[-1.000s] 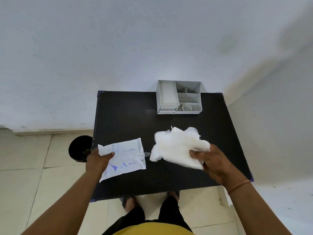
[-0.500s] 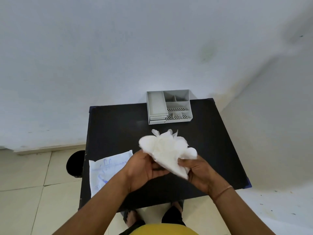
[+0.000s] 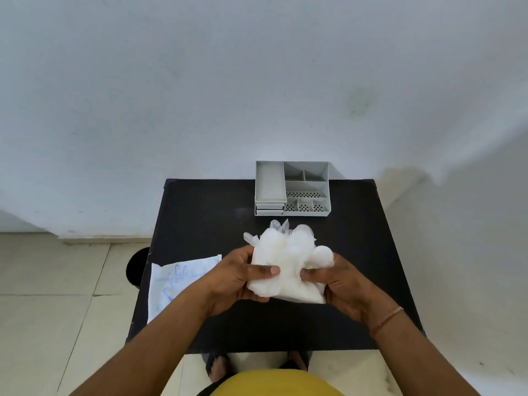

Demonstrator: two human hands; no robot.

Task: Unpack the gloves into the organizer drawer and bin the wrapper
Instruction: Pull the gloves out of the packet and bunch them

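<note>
A crumpled bundle of white gloves (image 3: 288, 258) is held above the middle of the black table (image 3: 200, 218). My left hand (image 3: 237, 278) grips its left side, thumb across the front. My right hand (image 3: 340, 284) grips its right side. The white wrapper with blue print (image 3: 174, 284) lies flat at the table's left edge, partly overhanging it, untouched. The grey organizer (image 3: 293, 188) stands at the table's far edge; its drawers (image 3: 270, 208) at the lower left front look closed.
A round black bin (image 3: 137, 267) stands on the tiled floor left of the table, mostly hidden by the table's edge. A white wall rises behind the table. My feet show under the near edge.
My left hand let go of the wrapper, which now lies at the table's left edge, and joined my right hand on the glove bundle. The bundle has been gathered tighter at the table's centre.
</note>
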